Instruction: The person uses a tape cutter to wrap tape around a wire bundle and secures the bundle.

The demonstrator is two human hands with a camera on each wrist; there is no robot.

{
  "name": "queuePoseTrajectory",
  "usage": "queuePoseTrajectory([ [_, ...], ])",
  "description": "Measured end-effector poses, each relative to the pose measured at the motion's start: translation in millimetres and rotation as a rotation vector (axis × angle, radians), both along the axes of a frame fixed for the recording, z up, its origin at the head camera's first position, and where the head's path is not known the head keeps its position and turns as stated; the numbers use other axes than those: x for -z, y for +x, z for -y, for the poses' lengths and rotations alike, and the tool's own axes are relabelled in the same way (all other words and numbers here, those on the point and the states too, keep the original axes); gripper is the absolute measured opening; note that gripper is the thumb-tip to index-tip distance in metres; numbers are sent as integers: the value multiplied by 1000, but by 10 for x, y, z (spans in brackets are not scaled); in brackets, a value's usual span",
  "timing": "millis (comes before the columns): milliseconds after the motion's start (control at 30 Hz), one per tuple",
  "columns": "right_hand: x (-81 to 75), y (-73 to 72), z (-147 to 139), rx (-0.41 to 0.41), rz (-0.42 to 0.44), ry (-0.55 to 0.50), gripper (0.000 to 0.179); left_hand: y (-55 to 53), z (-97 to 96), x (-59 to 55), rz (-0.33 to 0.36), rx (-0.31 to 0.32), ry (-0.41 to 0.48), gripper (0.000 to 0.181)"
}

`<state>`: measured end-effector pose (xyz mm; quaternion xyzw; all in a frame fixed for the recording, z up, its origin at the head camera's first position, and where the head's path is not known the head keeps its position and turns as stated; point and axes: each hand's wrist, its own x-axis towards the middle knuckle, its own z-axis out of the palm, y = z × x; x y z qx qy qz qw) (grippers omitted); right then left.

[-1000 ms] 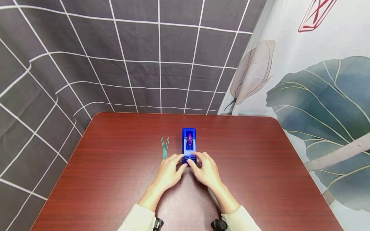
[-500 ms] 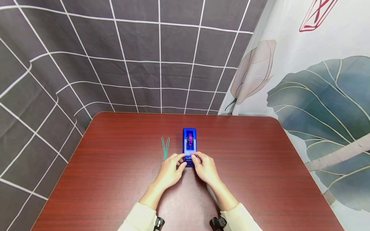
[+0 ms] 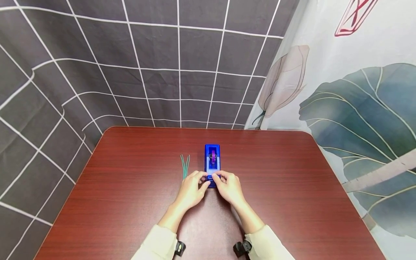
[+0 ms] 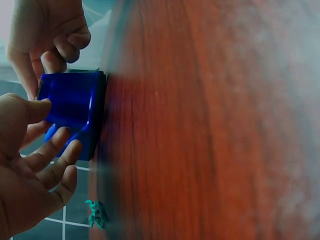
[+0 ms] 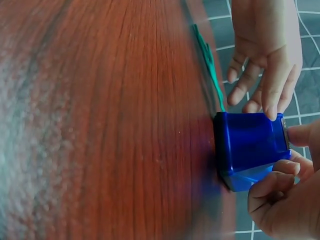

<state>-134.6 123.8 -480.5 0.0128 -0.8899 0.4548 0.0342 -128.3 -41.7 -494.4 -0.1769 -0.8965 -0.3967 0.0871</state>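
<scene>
A blue tape dispenser (image 3: 212,147) stands on the table, a purple roll (image 3: 213,156) in its well. At its near left corner my left hand (image 3: 189,190) holds it between thumb and forefinger; the other fingers spread beside it, as the left wrist view shows on this hand (image 4: 35,175). My right hand (image 3: 230,188) grips the right side of the front end. Its thumb lies by the toothed cutting edge (image 5: 286,134) in the right wrist view, other fingers curled. I cannot see whether any tape is between the fingers.
Thin green strands (image 3: 185,167), perhaps twist ties, lie left of the dispenser, partly behind the left hand. The brown wooden table (image 3: 136,162) ends at a dark gridded curtain (image 3: 156,83) behind. A leaf-patterned white curtain (image 3: 325,72) hangs at the right.
My right thumb has gone from the front middle of the dispenser to the right and up, then slightly back left by the cutter. Dispenser and left hand stay nearly in place.
</scene>
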Motion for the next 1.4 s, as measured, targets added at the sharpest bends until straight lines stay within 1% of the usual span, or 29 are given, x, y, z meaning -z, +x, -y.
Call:
queuePoseTrajectory([
  [133,-2,-10,15,18,12,-39,19,-17,3,-7,1,-8,0,20],
  [267,3,-19,27,55,14,-65,17,-23,3,-15,-1,-16,-14,19],
  [333,4,-25,36,74,34,-104,16,-20,3,-11,-4,-14,-25,19],
  [400,0,-31,51,92,77,-177,16,-19,4,-13,-3,-12,-37,19],
  [567,-14,-43,80,139,189,-425,19,-23,-7,-21,3,-22,-74,17],
  [633,-15,-49,89,151,208,-493,20,-29,-10,-28,3,-35,-87,16],
  [800,6,-41,100,167,237,-589,22,-33,-13,-41,10,-60,-105,15],
  [967,13,-33,106,186,270,-647,24,-29,-13,-51,11,-72,-111,15],
  [1067,-8,-42,105,198,298,-684,22,-28,-12,-57,4,-76,-112,15],
  [1200,-60,-59,108,197,311,-714,18,-27,-13,-61,1,-81,-110,15],
  [1400,-89,-59,113,199,313,-694,21,-28,-21,-51,17,-80,-108,16],
])
